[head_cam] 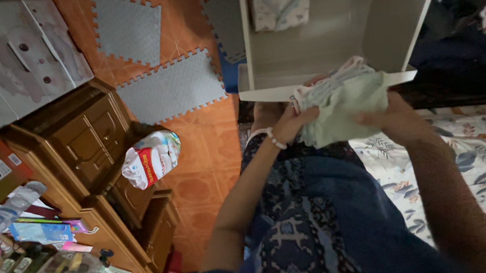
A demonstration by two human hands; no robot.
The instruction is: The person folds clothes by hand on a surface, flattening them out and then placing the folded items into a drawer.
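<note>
I look down and see both of my hands on a small stack of soft folded cloths [343, 104], pale green with a bit of pink and white at the top. My left hand [288, 125], with a white bead bracelet [274, 140] on the wrist, grips the left side of the stack. My right hand [393, 117] grips the right side. Both hands are closed on the cloth.

The stack is up in the air, right at the front edge of the white wooden shelf [319, 88]. It is not resting on the shelf yet. I think the folding is done, because the cloths sit in a neat pile. Setting them down in the shelf looks like what is left. Another pale folded cloth [279, 3] already lies deeper in the shelf, near its back left corner.

The cloths look thin, soft and a little wrinkled. The shelf looks hard, flat and smooth.

On the orange tiled floor [199, 156] lie grey foam mats [171, 87] with bumpy puzzle edges. A brown wooden drawer chest [92, 135] stands at the left, with a crinkly white and red plastic bag [150, 160] touching it. A bed sheet with a leaf print [478, 154] is at the right.
</note>
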